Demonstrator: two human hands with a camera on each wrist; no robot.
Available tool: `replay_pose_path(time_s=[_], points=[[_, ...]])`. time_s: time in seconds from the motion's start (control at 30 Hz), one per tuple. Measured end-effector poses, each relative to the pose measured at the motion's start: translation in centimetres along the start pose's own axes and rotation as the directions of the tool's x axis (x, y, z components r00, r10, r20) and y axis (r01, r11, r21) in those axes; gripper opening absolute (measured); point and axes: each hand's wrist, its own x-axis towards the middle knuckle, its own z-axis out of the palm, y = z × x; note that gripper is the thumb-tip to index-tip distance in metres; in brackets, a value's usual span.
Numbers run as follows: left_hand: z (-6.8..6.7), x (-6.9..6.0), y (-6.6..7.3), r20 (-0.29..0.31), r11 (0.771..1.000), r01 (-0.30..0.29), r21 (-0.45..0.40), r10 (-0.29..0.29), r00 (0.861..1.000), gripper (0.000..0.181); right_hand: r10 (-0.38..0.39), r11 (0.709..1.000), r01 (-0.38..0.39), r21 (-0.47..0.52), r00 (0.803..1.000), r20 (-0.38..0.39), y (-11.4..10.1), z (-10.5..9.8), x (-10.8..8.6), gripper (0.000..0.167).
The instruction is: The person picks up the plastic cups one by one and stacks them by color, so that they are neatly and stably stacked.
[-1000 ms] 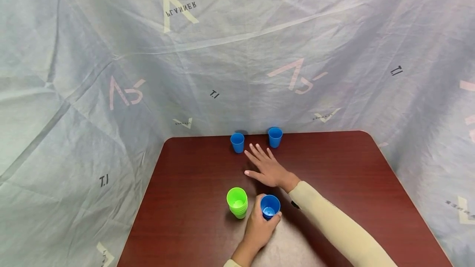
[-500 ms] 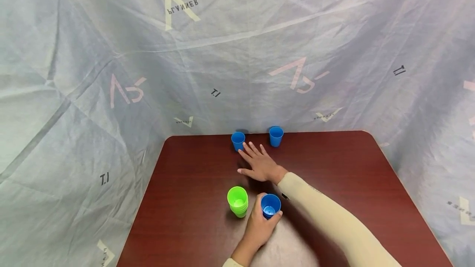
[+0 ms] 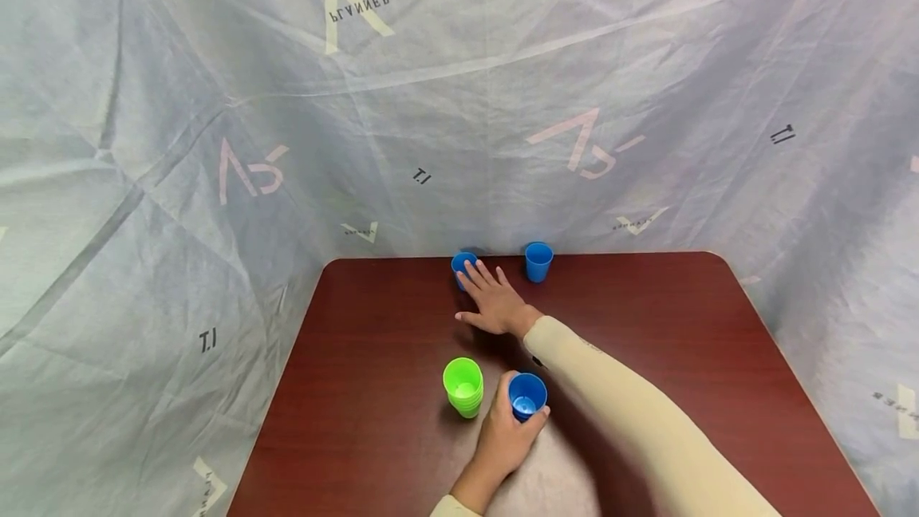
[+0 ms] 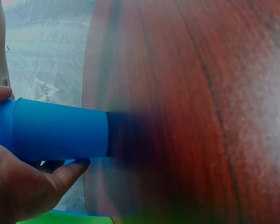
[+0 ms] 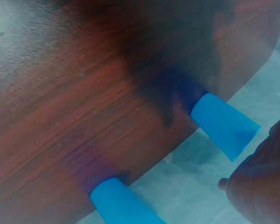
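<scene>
Nested blue cups (image 3: 527,396) stand upright on the table, gripped by my left hand (image 3: 501,436). In the left wrist view, the thumb and fingers wrap the blue stack (image 4: 60,130), where a second rim shows. My right hand (image 3: 495,303) reaches over the table with its fingers spread and straight. Its fingertips overlap the far-left blue cup (image 3: 459,263) in the head view. The right wrist view shows a small gap between the hand (image 5: 261,177) and the nearer blue cup (image 5: 224,123).
A stack of bright green cups (image 3: 463,389) stands just left of my left hand. Another blue cup (image 3: 538,263) is upright at the back edge of the dark red table (image 3: 359,357). A grey printed sheet (image 3: 459,126) hangs behind and at both sides.
My right hand has moved forward and left, toward the far-left blue cup, and now partly covers it. The left hand keeps its grip on the blue stack.
</scene>
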Motion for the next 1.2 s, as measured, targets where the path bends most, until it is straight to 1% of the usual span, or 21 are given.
replay_pose_path(time_s=[0.2,0.37,0.5,0.6,0.8,1.03,1.2], points=[[0.0,0.0,0.0,-0.008,1.0,-0.006,0.016,0.006,1.0,0.076,0.046,0.999,-0.046,-0.001,0.998,0.035,0.2,-0.1,1.9,0.088],[0.1,-0.1,-0.1,-0.005,1.0,-0.002,0.014,0.002,1.0,0.075,0.086,0.995,-0.082,-0.053,0.994,0.065,0.7,0.1,2.9,0.09],[0.1,-0.2,-0.1,-0.008,1.0,0.001,0.013,-0.001,1.0,0.074,0.08,0.995,-0.077,-0.062,0.995,0.056,0.9,0.1,3.5,0.09],[0.0,-0.1,-0.1,-0.015,1.0,-0.008,0.02,0.008,1.0,0.073,0.072,0.996,-0.069,-0.064,0.996,0.052,1.0,0.2,3.9,0.09],[-0.1,0.1,-0.1,0.011,0.999,-0.027,0.038,0.026,1.0,0.074,0.083,0.99,-0.076,-0.116,0.995,0.053,1.3,0.6,4.7,0.091],[-0.1,0.1,-0.3,0.014,0.999,-0.032,0.039,0.031,0.999,0.074,0.088,0.989,-0.083,-0.119,0.995,0.035,1.6,0.7,5.2,0.089],[-0.4,0.1,-0.3,0.013,0.999,-0.009,0.045,0.009,1.0,0.07,0.065,0.993,-0.062,-0.104,0.998,0.024,1.1,0.7,5.6,0.086]])
